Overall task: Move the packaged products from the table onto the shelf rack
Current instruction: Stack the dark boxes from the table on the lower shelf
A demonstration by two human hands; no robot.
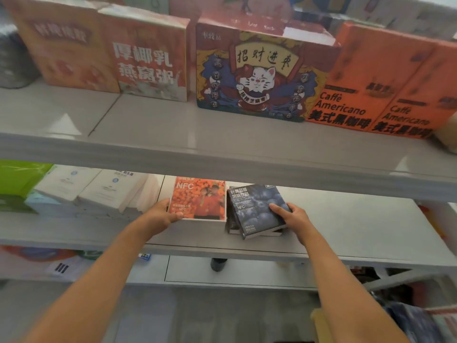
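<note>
Blue box (257,209), blueberry print, sitting tilted on top of another box on the middle shelf (346,233), just right of the orange box (199,199). Probably best to square it up over the one underneath and slide it back, flush beside its orange neighbour, so nothing hangs over the front edge. Right hand (295,217) clamped on the blue box's right edge, thumb on top, arm stretched forward under the upper shelf. Left hand (164,214) gripping the orange box's lower left corner, thumb over the front face, steadying it. Both arms reaching out about level.
</note>
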